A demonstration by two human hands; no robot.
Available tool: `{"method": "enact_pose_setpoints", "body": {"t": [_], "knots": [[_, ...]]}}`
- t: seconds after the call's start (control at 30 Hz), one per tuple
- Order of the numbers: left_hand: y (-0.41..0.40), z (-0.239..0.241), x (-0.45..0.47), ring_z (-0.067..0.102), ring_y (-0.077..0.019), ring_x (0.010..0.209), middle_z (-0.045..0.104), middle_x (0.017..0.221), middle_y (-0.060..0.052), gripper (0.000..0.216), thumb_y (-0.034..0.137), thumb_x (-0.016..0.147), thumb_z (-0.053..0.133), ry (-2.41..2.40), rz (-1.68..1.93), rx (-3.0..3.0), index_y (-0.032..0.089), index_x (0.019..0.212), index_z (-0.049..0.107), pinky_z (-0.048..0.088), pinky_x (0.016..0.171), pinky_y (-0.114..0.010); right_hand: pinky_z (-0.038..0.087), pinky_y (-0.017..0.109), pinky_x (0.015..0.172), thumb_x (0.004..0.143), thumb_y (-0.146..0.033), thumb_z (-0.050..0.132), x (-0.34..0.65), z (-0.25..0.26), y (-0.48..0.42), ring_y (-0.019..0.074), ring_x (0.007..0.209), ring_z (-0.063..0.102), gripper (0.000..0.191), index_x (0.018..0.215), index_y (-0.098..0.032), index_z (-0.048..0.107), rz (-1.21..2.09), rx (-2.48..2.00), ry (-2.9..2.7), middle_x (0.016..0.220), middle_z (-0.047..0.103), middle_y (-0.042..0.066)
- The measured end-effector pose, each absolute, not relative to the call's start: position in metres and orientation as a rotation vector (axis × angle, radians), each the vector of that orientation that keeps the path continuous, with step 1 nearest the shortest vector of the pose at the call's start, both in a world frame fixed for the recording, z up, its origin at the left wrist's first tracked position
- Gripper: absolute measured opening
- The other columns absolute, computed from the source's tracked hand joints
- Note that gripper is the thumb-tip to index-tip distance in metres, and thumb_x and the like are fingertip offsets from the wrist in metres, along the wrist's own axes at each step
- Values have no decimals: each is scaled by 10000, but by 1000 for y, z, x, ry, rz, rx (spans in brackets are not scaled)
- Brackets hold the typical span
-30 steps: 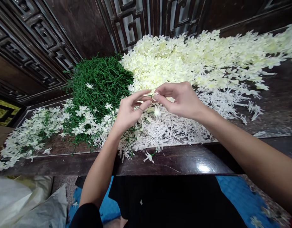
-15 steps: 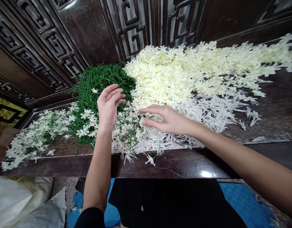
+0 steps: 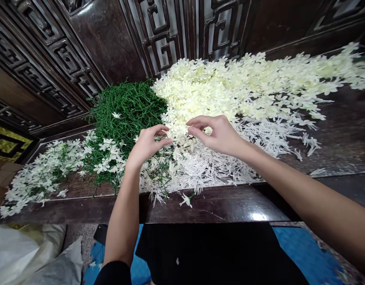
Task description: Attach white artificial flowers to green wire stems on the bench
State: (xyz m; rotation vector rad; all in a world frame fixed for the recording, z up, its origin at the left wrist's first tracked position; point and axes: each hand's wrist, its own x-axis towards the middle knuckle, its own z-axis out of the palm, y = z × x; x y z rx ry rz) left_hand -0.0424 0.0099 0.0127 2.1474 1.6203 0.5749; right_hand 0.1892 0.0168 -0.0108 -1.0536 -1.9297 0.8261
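Observation:
Over the border between the green stems and the pale flowers, my left hand [image 3: 148,143] is open. Its thumb and fingers are bent, with a gap between the tips. My right hand [image 3: 216,132] faces it at the lower edge of the cream artificial flower heads [image 3: 212,93], thumb and forefinger pinched together. Whatever is in that pinch blends into the pale petals behind it. Green plastic stems [image 3: 126,105] form a heap behind my left hand. Under my right wrist lie thin white plastic pieces [image 3: 218,168]. A single white flower on a green stem [image 3: 186,200] lies on the bench's front edge.
White flowers joined to green stems [image 3: 52,164] are piled at the left. Everything lies on a dark wooden bench [image 3: 230,204] with a carved backrest [image 3: 111,43]. Pale sacks [image 3: 16,249] stand at the lower left. A blue mat [image 3: 307,249] is below the bench.
My left hand has turned and lowered towards the right, its fingers now pointing at my right hand. The right hand has risen slightly rightward, and its thumb and forefinger have closed together.

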Motion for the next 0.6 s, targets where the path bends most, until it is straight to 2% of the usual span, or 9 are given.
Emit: {"method": "enact_pose_setpoints", "body": {"t": [0.13, 0.23, 0.3, 0.37, 0.43, 0.53, 0.57, 0.6], "knots": [[7, 21, -43, 655, -163, 755, 767, 864, -48, 160, 302, 878, 654, 1691, 693, 2180, 185, 898, 761, 483, 705, -277, 631, 460, 725, 919, -358, 589, 190, -11, 17, 265, 897, 732, 356, 1147, -131, 742, 797, -1054, -1936, 1025, 775, 130], [4, 27, -46, 467, -107, 467, 660, 569, -7, 358, 409, 913, 598, 1729, 764, 2154, 187, 669, 737, 399, 551, -271, 628, 471, 720, 913, -350, 584, 192, -11, 18, 271, 899, 729, 348, 1144, -143, 743, 786, -1068, -1943, 999, 774, 127], [3, 28, -49, 352, -102, 375, 484, 374, 6, 573, 487, 922, 570, 1791, 784, 2124, 198, 428, 598, 373, 524, -291, 626, 470, 706, 911, -355, 590, 192, -11, 18, 277, 906, 729, 343, 1142, -153, 744, 794, -1069, -1949, 990, 773, 127], [5, 23, -54, 318, -115, 351, 376, 309, 2, 690, 538, 909, 577, 1879, 777, 2097, 216, 314, 442, 379, 538, -318, 622, 464, 677, 915, -367, 594, 192, -12, 18, 284, 898, 730, 343, 1137, -155, 747, 801, -1069, -1960, 988, 771, 133], [8, 16, -59, 326, -140, 384, 344, 321, 7, 634, 508, 836, 691, 1955, 738, 2107, 227, 332, 430, 394, 563, -335, 615, 457, 654, 920, -378, 590, 192, -13, 19, 289, 891, 730, 345, 1128, -154, 750, 797, -1069, -1971, 1002, 767, 141], [13, 6, -65, 480, -203, 562, 539, 539, -22, 252, 259, 714, 793, 2036, 730, 2187, 222, 567, 592, 466, 660, -372, 610, 464, 667, 925, -381, 574, 191, -13, 19, 274, 861, 727, 338, 1120, -168, 748, 787, -1075, -1989, 1005, 768, 129], [14, 4, -66, 528, -234, 655, 583, 642, -41, 169, 179, 685, 775, 2070, 731, 2216, 219, 652, 614, 484, 697, -395, 608, 473, 679, 925, -380, 570, 191, -13, 19, 267, 845, 725, 332, 1114, -173, 748, 782, -1080, -1994, 993, 770, 123], [15, 2, -68, 558, -269, 754, 607, 739, -62, 174, 116, 656, 748, 2100, 732, 2238, 217, 728, 626, 498, 733, -422, 606, 480, 688, 925, -380, 568, 191, -13, 19, 261, 828, 723, 326, 1108, -177, 748, 773, -1085, -1999, 977, 771, 117]]}}
